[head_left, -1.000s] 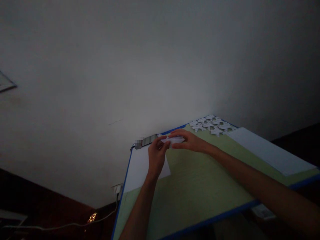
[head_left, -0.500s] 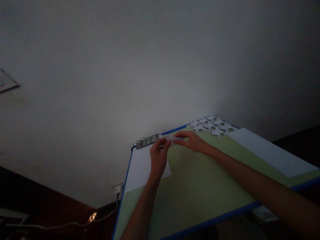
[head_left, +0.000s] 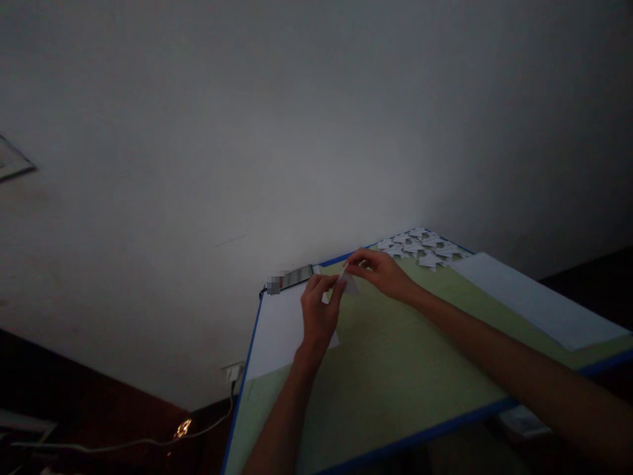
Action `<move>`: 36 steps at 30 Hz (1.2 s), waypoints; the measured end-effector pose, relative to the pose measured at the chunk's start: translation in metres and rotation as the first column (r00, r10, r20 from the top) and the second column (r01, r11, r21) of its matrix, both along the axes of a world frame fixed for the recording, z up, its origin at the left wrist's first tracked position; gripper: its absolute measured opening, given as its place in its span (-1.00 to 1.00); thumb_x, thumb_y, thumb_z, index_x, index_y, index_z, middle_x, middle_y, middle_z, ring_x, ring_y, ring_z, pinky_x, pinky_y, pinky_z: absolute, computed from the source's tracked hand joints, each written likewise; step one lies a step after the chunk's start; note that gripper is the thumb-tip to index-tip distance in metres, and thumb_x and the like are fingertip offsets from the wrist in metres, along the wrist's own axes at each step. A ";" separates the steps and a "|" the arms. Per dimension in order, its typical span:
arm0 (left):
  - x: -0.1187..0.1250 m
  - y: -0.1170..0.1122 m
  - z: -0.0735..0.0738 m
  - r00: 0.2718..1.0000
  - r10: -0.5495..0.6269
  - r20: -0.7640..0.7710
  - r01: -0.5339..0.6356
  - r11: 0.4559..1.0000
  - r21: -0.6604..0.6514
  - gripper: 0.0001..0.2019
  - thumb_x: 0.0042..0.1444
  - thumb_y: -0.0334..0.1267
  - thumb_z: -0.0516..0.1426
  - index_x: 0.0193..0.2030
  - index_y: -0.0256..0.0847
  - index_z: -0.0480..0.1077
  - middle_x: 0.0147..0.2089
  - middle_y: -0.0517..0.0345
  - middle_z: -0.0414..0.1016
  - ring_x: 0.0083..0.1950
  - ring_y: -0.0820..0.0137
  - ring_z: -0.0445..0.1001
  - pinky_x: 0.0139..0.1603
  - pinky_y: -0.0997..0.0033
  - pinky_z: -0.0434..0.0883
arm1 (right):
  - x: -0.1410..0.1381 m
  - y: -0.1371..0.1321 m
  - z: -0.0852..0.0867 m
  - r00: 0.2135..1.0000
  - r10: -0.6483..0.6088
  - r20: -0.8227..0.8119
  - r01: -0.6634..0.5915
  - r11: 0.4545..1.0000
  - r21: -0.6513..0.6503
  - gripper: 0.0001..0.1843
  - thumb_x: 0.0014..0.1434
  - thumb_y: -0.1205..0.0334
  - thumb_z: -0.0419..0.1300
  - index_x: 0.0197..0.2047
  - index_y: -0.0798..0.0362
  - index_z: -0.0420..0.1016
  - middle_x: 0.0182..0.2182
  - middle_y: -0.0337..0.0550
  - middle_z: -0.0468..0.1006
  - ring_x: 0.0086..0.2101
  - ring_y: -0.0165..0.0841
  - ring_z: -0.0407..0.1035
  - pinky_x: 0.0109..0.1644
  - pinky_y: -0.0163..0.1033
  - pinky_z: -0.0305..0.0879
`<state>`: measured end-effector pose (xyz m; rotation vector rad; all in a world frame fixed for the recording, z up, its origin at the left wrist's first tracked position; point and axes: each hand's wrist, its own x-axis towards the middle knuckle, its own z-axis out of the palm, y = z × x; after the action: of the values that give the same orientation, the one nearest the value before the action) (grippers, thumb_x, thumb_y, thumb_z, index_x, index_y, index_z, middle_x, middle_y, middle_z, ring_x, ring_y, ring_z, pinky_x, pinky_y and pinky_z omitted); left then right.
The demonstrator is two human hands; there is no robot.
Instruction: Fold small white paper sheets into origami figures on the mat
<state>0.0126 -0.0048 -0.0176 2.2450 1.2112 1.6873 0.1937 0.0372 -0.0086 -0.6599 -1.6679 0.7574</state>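
Observation:
Both my hands meet over the far part of a green, blue-edged table (head_left: 395, 376). Between them is a small folded piece of white paper (head_left: 350, 284). My left hand (head_left: 320, 309) pinches its near left edge with curled fingers. My right hand (head_left: 380, 270) pinches its upper right side with fingertips together. A white sheet (head_left: 277, 330) lies flat under and left of my left hand.
Several small folded white paper shapes (head_left: 420, 247) lie in a cluster at the table's far right corner. A stack of white sheets (head_left: 529, 297) lies along the right edge. A dark phone (head_left: 295, 276) rests at the far edge by the wall. A cable and socket (head_left: 231, 375) hang below left.
The paper piece has gone from a long flat strip held at the table's far edge to a smaller, more upright fold. My right hand rose slightly and my left shifted right.

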 end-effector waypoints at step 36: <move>-0.003 -0.001 0.005 0.983 0.033 0.180 -0.028 0.999 -0.029 -0.92 0.16 -0.20 0.28 -0.28 -0.13 0.57 -0.28 0.16 0.56 -0.23 0.36 0.50 -0.15 0.33 0.43 | 0.004 0.002 -0.007 0.995 -0.050 0.088 0.032 0.979 0.199 -0.80 0.20 0.01 0.33 -0.23 -0.07 0.68 -0.28 -0.15 0.64 -0.22 -0.28 0.49 -0.09 -0.13 0.36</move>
<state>0.0097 -0.0061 -0.0124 2.0170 1.2233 1.8284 0.1975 0.0397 -0.0151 -0.5939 -1.7816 0.5296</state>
